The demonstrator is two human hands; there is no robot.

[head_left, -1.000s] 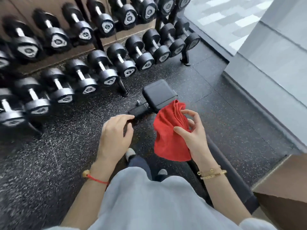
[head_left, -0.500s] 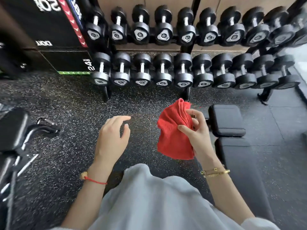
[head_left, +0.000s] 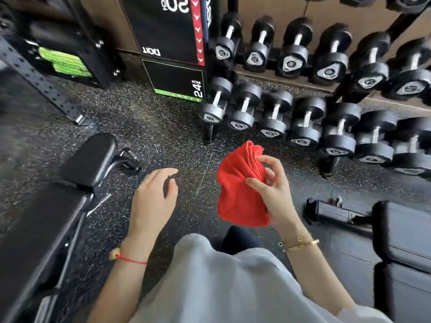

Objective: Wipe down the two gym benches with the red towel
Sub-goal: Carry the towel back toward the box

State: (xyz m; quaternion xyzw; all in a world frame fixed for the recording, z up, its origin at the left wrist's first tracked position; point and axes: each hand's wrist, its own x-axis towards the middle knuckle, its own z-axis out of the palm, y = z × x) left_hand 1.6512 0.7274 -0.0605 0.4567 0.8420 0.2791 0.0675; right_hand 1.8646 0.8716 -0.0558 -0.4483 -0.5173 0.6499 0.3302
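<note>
Head view: person standing on speckled black rubber floor (head_left: 144,136), looking down between two benches. Right hand (head_left: 272,190) holds the red towel (head_left: 238,192) bunched up, thumb pressed on the front of the cloth, fingers curled round its upper edge, index finger raised a bit. Towel hangs in the air above the floor, not touching either bench. Left hand (head_left: 154,194) holds nothing, palm down, fingers loosely bent and slightly spread, hovering over the floor near the left bench, not touching it. Red string bracelet (head_left: 130,258) on left wrist, gold bracelets (head_left: 300,244) on right wrist.

Left bench (head_left: 35,224): black padded, runs along the lower left edge of the floor area, small separate pad (head_left: 91,159) at its far end, metal frame underneath. Right bench (head_left: 405,252): black padded, at the right edge, its foot bar (head_left: 333,212) lying on the floor just left of it.

Dumbbell rack (head_left: 303,89) along the far wall, two rows of black dumbbells, upper right. Black plyo box (head_left: 172,43) with "24 INCH" print at far centre, left of the rack. Black perforated steel upright (head_left: 35,75) and green-labelled unit (head_left: 65,62) at far left. Grey-white shirt (head_left: 221,283) fills the bottom centre
</note>
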